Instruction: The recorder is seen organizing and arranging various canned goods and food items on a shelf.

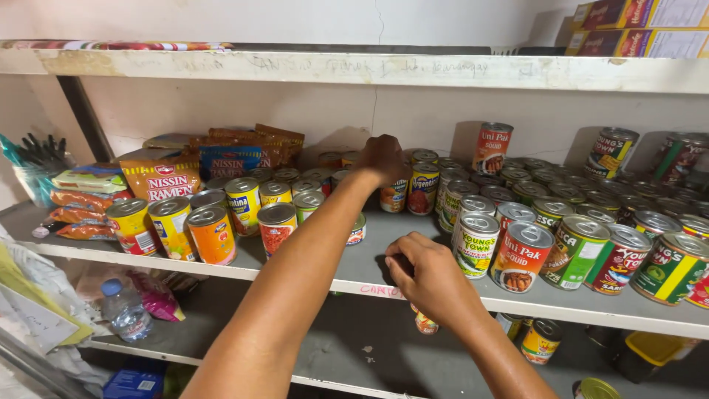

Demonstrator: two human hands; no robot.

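**Tin cans on a grey shelf, one hand at the front edge and one at the back**

Tin cans fill the middle shelf (pixel 369 270) from front to back. Nearest, the right hand (pixel 428 277) rests at the shelf's front edge, knuckles up and fingers curled under; a small can (pixel 424 322) shows just below it, but whether the hand grips it cannot be told. Just beside that hand, to the right, stand a green-and-white can (pixel 475 244) and a red can (pixel 521 256) with a picture of food, heading a front row of green and red cans that runs off to the right.

To the left of the forearm, near the front edge, stands a cluster of yellow and orange cans (pixel 213 235). Behind them lie orange noodle packets (pixel 159 176) and other flat packets.

Farther back, the left hand (pixel 382 159) reaches across the shelf, its fingers bent down over a yellow-and-red can (pixel 424 187) and its neighbour; the fingertips are hidden, so a grip cannot be told. At the very back, against the wall, a red can (pixel 492 148) stands stacked on top of others.

On the shelf below, at the left, lies a clear plastic bottle (pixel 124 308) with a blue cap.
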